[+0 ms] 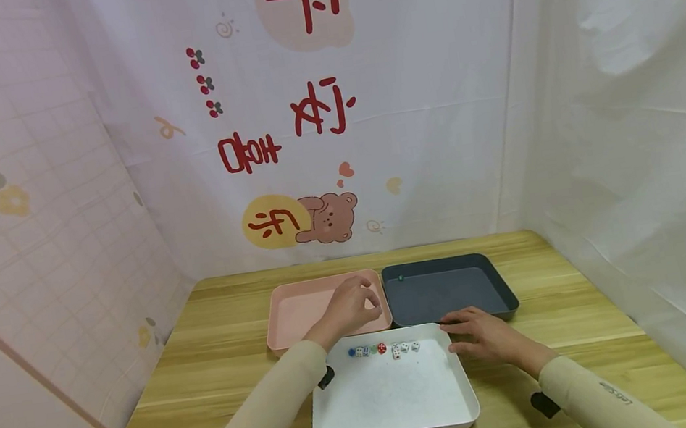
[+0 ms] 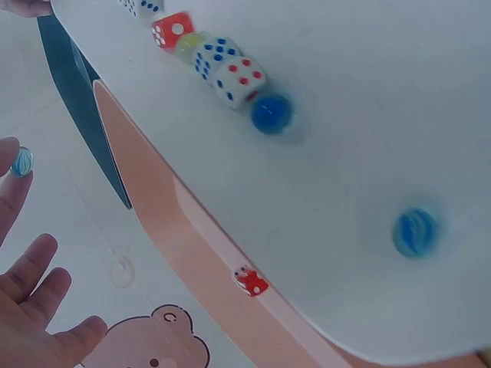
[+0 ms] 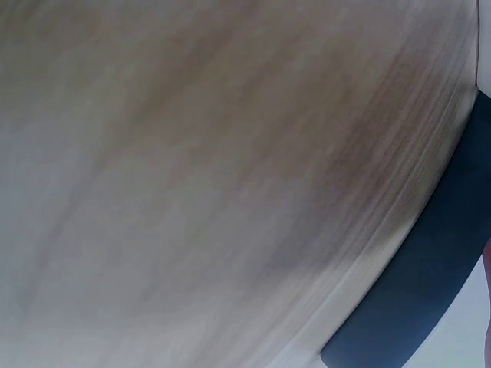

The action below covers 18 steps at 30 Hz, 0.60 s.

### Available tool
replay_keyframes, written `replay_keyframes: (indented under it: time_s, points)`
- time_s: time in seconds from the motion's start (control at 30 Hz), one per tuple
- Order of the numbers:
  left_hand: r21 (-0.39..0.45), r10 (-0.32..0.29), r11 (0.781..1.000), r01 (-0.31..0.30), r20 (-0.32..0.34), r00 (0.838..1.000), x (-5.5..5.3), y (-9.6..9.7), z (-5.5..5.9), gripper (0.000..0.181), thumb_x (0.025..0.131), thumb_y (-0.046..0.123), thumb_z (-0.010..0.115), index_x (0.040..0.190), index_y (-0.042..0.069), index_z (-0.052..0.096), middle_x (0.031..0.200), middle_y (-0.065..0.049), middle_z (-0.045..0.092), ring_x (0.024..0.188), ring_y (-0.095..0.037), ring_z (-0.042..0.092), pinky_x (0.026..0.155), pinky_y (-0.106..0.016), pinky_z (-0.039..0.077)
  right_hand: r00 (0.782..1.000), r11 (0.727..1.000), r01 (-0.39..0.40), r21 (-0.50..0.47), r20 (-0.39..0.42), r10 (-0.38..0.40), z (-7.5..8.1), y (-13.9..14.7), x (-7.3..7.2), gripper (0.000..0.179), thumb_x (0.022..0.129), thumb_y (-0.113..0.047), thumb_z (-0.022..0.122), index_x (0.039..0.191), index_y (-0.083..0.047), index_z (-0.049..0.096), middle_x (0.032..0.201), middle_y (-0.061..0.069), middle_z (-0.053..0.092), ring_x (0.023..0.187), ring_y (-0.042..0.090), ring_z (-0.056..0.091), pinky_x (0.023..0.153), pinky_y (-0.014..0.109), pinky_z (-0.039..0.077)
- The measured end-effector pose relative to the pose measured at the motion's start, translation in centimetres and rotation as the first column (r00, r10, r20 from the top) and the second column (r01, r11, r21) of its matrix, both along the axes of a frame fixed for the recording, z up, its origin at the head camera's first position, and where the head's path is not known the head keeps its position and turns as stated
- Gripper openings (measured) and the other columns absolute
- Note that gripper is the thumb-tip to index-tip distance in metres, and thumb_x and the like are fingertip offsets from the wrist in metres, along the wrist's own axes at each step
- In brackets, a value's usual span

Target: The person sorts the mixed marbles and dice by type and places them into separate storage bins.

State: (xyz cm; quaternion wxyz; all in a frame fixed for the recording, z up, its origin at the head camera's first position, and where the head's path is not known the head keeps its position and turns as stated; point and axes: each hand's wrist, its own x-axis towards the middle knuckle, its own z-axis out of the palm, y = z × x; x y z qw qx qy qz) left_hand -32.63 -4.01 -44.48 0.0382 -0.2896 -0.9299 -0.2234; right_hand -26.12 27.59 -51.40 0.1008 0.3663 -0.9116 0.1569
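My left hand (image 1: 351,305) is over the right part of the pink tray (image 1: 287,331). Between thumb and a fingertip it pinches a blue-green glass marble (image 2: 21,162), its other fingers spread. Beside the white tray's right rim lies my right hand (image 1: 482,337), fingers extended and fingertips at its far corner. Along the far side of the white tray (image 1: 396,404) runs a row with a blue marble (image 2: 272,113), several white dice (image 2: 240,81), a yellow-green marble (image 2: 189,47) and a red die (image 2: 172,31). A swirled blue marble (image 2: 415,232) sits apart from them.
A dark blue-grey tray (image 1: 453,293) stands right of the pink one and holds a small green marble (image 1: 401,278). A red-and-white die (image 2: 250,281) shows inside the pink tray. All trays are on a wooden table (image 1: 209,386), with hanging cloth (image 1: 440,156) behind.
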Motion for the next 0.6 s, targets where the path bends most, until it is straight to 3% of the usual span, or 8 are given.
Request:
replay_keyframes:
  time_s: [0.27, 0.5, 0.6]
  points:
    - [-0.043, -0.037, 0.998, 0.035, -0.045, 0.998, -0.6, 1.9, -0.4, 0.007, 0.086, 0.024, 0.077, 0.083, 0.018, 0.077, 0.111, 0.0, 0.055, 0.102, -0.015, 0.048, 0.088, -0.032, 0.043, 1.0, 1.0, 0.001, 0.003, 0.001, -0.001, -0.2, 0.2, -0.1, 0.049, 0.096, -0.039, 0.064, 0.128, -0.002, 0.066, 0.132, 0.012, 0.06, 0.119, 0.034, 0.054, 0.094, 0.053, 0.048]
    - [-0.087, -0.013, 0.996, 0.01, -0.04, 0.999, -0.8, 3.6, -1.2, 0.009, 0.088, 0.028, 0.074, 0.087, 0.02, 0.079, 0.123, 0.0, 0.06, 0.118, -0.016, 0.05, 0.1, -0.033, 0.043, 1.0, 1.0, -0.004, -0.006, -0.003, 0.004, -0.3, 0.2, -0.2, 0.049, 0.096, -0.039, 0.063, 0.128, -0.003, 0.066, 0.132, 0.011, 0.06, 0.118, 0.033, 0.054, 0.094, 0.053, 0.047]
    - [-0.09, 0.0, 0.996, -0.001, -0.008, 1.0, -0.6, 4.2, -1.5, 0.009, 0.09, 0.029, 0.074, 0.089, 0.021, 0.079, 0.13, -0.002, 0.058, 0.122, -0.019, 0.049, 0.102, -0.036, 0.043, 1.0, 1.0, -0.006, -0.012, -0.01, 0.006, -0.4, 0.2, -0.2, 0.048, 0.096, -0.038, 0.064, 0.128, -0.003, 0.066, 0.132, 0.011, 0.061, 0.117, 0.033, 0.055, 0.093, 0.053, 0.048]
